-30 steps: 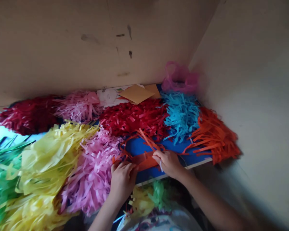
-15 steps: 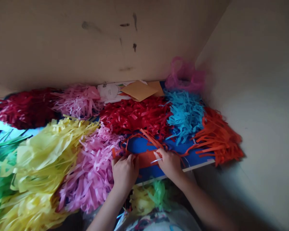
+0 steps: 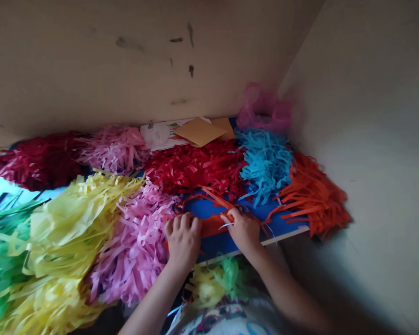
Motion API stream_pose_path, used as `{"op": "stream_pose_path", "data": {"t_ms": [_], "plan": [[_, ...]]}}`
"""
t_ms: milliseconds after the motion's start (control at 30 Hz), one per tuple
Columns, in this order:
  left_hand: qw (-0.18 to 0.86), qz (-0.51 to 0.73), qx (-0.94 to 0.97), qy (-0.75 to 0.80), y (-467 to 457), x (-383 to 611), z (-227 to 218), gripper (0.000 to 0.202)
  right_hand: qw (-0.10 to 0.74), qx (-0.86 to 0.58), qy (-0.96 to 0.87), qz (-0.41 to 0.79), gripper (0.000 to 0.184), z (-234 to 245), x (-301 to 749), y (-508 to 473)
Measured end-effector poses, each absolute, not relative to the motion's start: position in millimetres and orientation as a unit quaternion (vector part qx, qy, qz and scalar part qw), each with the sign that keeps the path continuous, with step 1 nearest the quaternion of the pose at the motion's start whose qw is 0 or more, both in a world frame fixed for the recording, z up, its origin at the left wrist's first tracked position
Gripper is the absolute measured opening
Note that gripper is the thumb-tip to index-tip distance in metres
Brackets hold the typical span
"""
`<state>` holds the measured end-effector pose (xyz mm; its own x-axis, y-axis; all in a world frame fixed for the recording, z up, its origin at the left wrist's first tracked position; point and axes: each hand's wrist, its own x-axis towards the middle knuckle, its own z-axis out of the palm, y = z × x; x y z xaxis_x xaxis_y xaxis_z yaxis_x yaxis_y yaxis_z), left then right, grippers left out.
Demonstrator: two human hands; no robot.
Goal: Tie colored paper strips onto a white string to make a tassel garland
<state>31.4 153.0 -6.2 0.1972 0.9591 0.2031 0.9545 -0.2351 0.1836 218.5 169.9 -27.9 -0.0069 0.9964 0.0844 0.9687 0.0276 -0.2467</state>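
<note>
A piece of orange fringed paper (image 3: 212, 224) lies flat on the blue board (image 3: 223, 242) near its front edge. My left hand (image 3: 182, 238) is curled, its fingers pressing down on the paper's left end. My right hand (image 3: 243, 230) pinches the paper's right part and also has a thin white strip (image 3: 226, 225) sticking out leftward between its fingers. Loose orange strips (image 3: 212, 197) curl up just behind both hands.
Piles of cut paper fringe cover the board: dark red (image 3: 38, 160), pink (image 3: 132, 246), yellow (image 3: 73, 228), green (image 3: 3, 251), red (image 3: 195, 167), light blue (image 3: 265, 163), orange (image 3: 314, 195). Tan envelopes (image 3: 199, 131) lie by the back wall. A wall (image 3: 370, 139) closes the right side.
Both hands have shifted slightly away from me on the orange paper, the left fingers curling more. The white strip came out from under the right hand to point left.
</note>
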Motion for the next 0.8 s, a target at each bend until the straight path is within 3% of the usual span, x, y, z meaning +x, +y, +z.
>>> {"op": "stream_pose_path", "data": {"t_ms": [167, 233, 400, 600, 733, 800], "plan": [[0.026, 0.148, 0.872, 0.466, 155.0, 24.5, -2.3, 0.017, 0.281, -0.662, -0.694, 0.026, 0.023, -13.5, 246.1, 172.5], [0.034, 0.147, 0.879, 0.453, 153.5, 22.9, 2.3, 0.02, 0.309, -0.588, -0.747, 0.015, 0.021, -5.8, 257.4, 169.8], [0.029, 0.147, 0.861, 0.486, 146.8, 29.8, 11.2, 0.02, 0.158, -0.407, -0.899, 0.042, 0.014, -5.8, 259.8, 170.2], [-0.021, 0.161, 0.831, 0.533, 144.5, 41.9, 3.7, 0.016, 0.164, -0.455, -0.874, 0.035, 0.011, -0.3, 246.4, 176.5], [-0.054, 0.194, 0.82, 0.535, 143.1, 40.3, -0.5, 0.017, 0.148, -0.432, -0.889, 0.025, 0.023, 1.5, 236.7, 172.2], [-0.075, 0.217, 0.818, 0.527, 141.8, 36.2, 1.0, 0.016, 0.137, -0.427, -0.893, 0.023, 0.019, 0.8, 236.8, 172.1]]}}
